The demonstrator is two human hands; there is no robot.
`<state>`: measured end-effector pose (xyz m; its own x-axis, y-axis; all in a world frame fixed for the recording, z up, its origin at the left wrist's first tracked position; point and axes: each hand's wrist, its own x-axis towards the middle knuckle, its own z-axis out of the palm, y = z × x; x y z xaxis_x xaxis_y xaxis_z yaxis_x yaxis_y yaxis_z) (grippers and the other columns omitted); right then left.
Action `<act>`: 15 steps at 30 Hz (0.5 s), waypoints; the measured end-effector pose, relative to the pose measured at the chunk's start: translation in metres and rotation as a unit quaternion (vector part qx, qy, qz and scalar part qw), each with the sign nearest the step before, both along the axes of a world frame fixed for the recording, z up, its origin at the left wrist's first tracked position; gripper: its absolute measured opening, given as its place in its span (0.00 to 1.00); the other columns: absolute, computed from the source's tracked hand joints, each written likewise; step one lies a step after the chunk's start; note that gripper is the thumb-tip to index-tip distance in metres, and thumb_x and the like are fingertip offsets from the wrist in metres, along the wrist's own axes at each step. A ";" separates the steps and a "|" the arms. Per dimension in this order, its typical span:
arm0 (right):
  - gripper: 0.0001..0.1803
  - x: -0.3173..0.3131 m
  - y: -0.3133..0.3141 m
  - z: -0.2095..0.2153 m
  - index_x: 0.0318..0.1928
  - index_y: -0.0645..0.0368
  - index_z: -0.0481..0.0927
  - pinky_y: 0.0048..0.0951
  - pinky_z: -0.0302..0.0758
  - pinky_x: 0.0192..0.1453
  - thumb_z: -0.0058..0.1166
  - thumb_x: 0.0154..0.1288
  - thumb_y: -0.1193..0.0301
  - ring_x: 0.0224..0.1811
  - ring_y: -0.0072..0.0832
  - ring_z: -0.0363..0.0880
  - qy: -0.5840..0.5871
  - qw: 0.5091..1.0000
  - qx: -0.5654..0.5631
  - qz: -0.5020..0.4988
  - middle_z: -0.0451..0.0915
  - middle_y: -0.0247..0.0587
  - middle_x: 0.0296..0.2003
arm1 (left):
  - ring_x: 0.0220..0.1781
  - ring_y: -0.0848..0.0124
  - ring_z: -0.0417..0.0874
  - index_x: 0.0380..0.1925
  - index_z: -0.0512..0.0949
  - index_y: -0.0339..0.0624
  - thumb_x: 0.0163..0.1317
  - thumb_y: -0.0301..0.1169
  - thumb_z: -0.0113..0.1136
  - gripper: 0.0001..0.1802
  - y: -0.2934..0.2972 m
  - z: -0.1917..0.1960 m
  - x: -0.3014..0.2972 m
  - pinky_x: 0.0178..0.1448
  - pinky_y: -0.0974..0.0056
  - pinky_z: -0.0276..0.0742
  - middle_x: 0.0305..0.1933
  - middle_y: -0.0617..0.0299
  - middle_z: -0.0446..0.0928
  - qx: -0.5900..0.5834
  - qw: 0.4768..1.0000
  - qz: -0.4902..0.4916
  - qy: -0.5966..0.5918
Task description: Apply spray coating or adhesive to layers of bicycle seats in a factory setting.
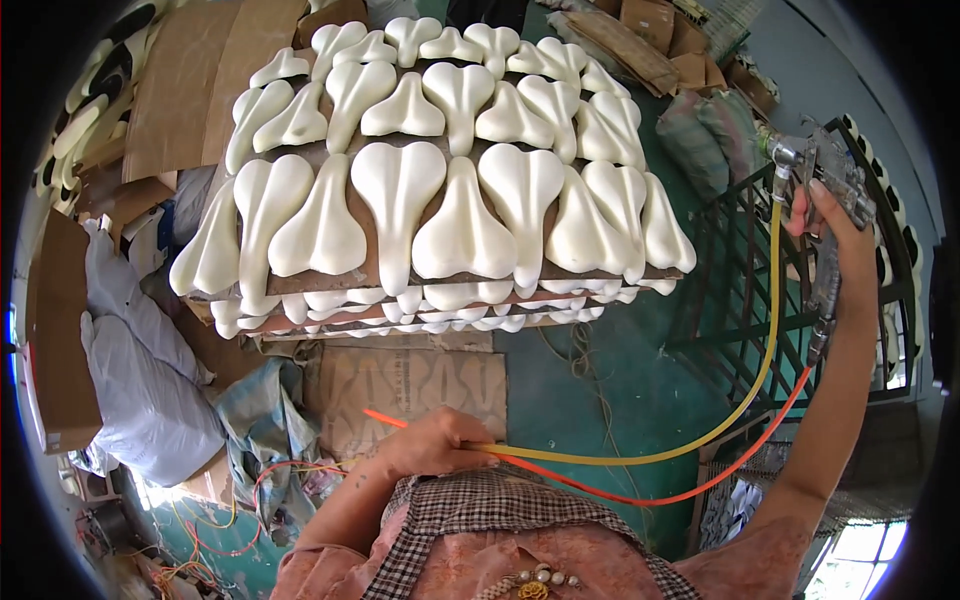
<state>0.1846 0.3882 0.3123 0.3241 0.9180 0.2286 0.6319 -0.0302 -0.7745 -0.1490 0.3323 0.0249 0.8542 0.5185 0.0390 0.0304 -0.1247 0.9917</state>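
Observation:
My left hand (437, 443), low in the middle near my apron, is closed around a yellow hose (640, 459) and an orange hose (640, 500). Both run in a long curve to the right. My right hand (835, 215) is stretched far out on the right and grips a metal spray gun (835, 165) with hose fittings. The yellow hose joins a fitting at its upper side, while the orange one meets its lower end. In front of me, rows of cream-white bicycle saddle pads (398, 190) cover a stacked board, apart from both hands. More pads show on layers beneath.
A dark metal rack (740, 270) stands on the right beside the spray gun. White sacks (150, 390) and cardboard (190, 80) lie at left. Flattened cardboard (420, 390) and loose cords (590, 370) are on the green floor. Sacks and boxes (650, 20) pile up at far right.

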 end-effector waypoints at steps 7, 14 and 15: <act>0.12 0.012 -0.002 0.000 0.27 0.59 0.76 0.19 0.63 0.30 0.51 0.59 0.63 0.22 0.18 0.71 -0.002 1.000 0.016 -0.009 0.74 0.31 0.19 | 0.21 0.61 0.73 0.25 0.77 0.35 0.51 0.29 0.64 0.08 -0.009 0.004 0.008 0.26 0.63 0.66 0.20 0.56 0.72 0.023 1.000 0.006 0.000; 0.13 0.035 -0.088 0.000 0.37 0.63 0.75 0.23 0.69 0.30 0.53 0.57 0.65 0.20 0.21 0.72 -0.043 0.985 -0.129 0.105 0.73 0.35 0.20 | 0.23 0.59 0.74 0.27 0.78 0.37 0.51 0.31 0.64 0.09 -0.043 0.013 0.014 0.28 0.60 0.68 0.20 0.54 0.73 0.016 1.000 0.013 0.008; 0.13 0.033 -0.100 -0.002 0.37 0.64 0.75 0.24 0.70 0.30 0.54 0.56 0.66 0.20 0.22 0.72 -0.040 0.985 -0.131 0.110 0.73 0.35 0.20 | 0.24 0.59 0.74 0.27 0.78 0.37 0.51 0.31 0.63 0.09 -0.052 0.013 0.017 0.29 0.60 0.68 0.20 0.54 0.73 0.019 1.000 0.010 0.016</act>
<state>0.2174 0.2878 0.3100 0.1022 0.9947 -0.0081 0.7043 -0.0781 -0.7056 -0.1323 0.2805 0.0381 0.8453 0.5334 0.0315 0.0646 -0.1606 0.9849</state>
